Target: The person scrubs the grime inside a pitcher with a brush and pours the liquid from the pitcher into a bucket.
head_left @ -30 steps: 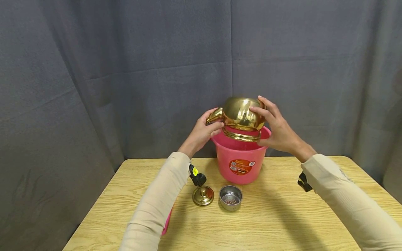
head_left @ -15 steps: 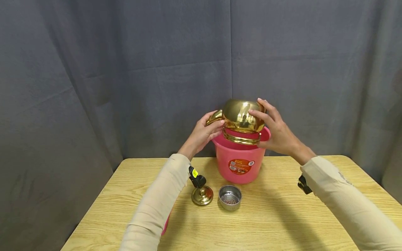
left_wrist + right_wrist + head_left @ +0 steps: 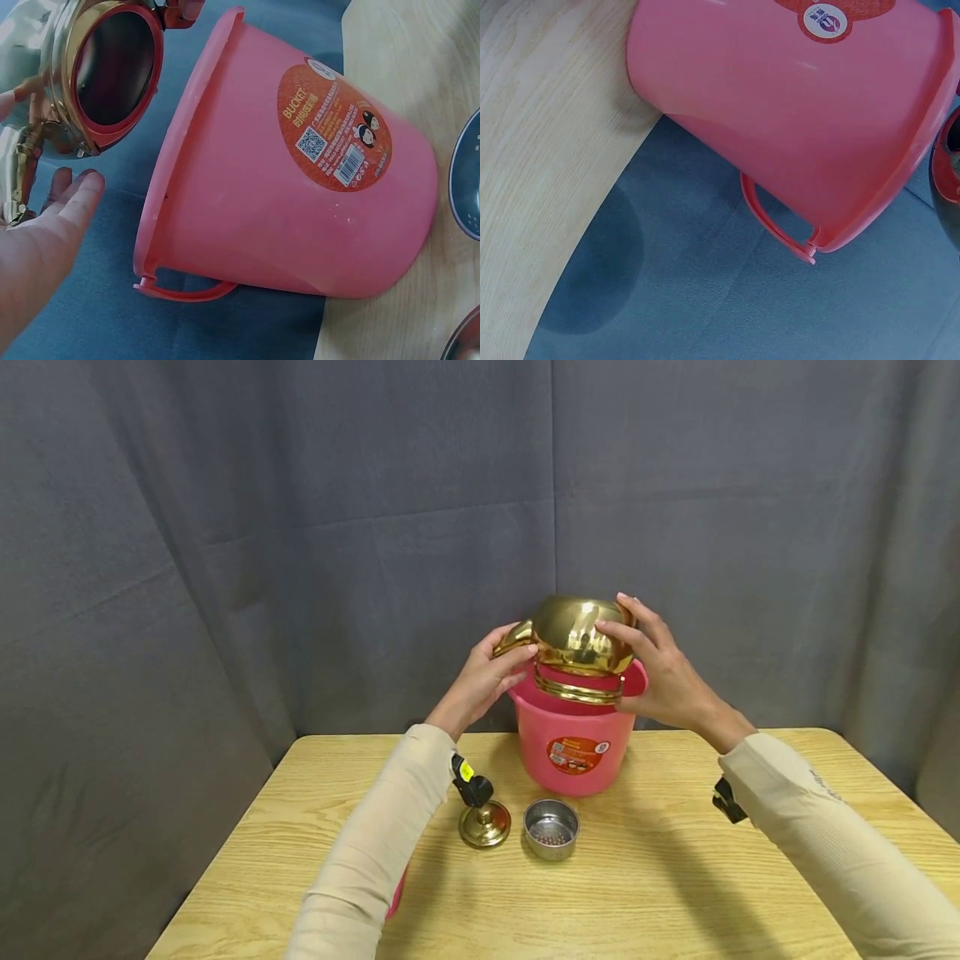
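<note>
A shiny gold kettle (image 3: 577,631) is held upside down above the pink bucket (image 3: 536,739). Its spout points left, between the thumb and fingers of my left hand (image 3: 480,677). My right hand (image 3: 663,677) grips the kettle's right side, fingers spread over the body and thumb low by the folded handle (image 3: 577,692). In the left wrist view the kettle's round, dark opening (image 3: 116,69) faces the bucket's mouth. Only a small part of the kettle shows in the right wrist view, at its edge.
On the wooden table (image 3: 600,910), a gold lid (image 3: 484,828) lies knob up in front of the bucket. Beside it stands a metal strainer cup (image 3: 551,850) with small holes in its bottom. Part of a pink object (image 3: 397,897) shows by my left sleeve. A grey curtain (image 3: 420,568) hangs behind.
The inverted kettle and both hands have dropped very slightly over the bucket. Both grips look the same, and the lid and strainer cup stay in place.
</note>
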A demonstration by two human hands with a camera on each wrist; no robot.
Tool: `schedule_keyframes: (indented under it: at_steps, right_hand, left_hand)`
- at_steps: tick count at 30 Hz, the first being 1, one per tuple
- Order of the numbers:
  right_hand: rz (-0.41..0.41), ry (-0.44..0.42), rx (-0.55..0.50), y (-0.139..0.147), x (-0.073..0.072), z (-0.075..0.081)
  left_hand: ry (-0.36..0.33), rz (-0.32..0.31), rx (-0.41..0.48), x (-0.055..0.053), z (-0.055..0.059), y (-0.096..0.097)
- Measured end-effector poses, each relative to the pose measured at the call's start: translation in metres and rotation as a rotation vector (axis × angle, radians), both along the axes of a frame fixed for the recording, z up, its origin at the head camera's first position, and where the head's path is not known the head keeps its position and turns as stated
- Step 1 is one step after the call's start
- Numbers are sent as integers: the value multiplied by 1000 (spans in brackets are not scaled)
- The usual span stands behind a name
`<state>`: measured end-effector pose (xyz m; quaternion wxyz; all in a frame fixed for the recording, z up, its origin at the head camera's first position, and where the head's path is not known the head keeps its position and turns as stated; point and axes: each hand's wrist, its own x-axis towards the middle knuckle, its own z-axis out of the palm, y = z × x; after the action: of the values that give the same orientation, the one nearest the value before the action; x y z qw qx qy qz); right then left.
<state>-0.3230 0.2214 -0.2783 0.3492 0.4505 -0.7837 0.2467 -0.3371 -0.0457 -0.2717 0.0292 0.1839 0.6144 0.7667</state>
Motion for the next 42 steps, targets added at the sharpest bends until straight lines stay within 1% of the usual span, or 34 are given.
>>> schedule_keyframes:
  at_steps: [12, 19, 21, 24, 30, 34, 36, 42]
  right_hand:
    - [5, -18, -1, -1, 2, -2]
    - [28, -46, -29, -1, 0, -2]
    - [34, -75, -48, -2, 0, -1]
    - [24, -122, -76, -1, 0, -1]
    - [4, -236, -142, -3, 1, 1]
    - [4, -319, -191, -5, 5, 3]
    - [8, -359, -215, -7, 9, 6]
    - [40, -469, -279, -14, 30, 22]
  left_hand:
    - [-13, 4, -23, 1, -1, -1]
    - [-14, 5, -35, 1, 1, -2]
    - [-9, 6, -43, 2, 3, -3]
    - [-2, -1, -30, 3, 6, -3]
    - [-33, -13, 41, 3, 13, -3]
    - [-41, -1, 46, 5, 16, -2]
    - [-38, 6, 37, 6, 19, -2]
    - [-6, 13, 18, 10, 27, -1]
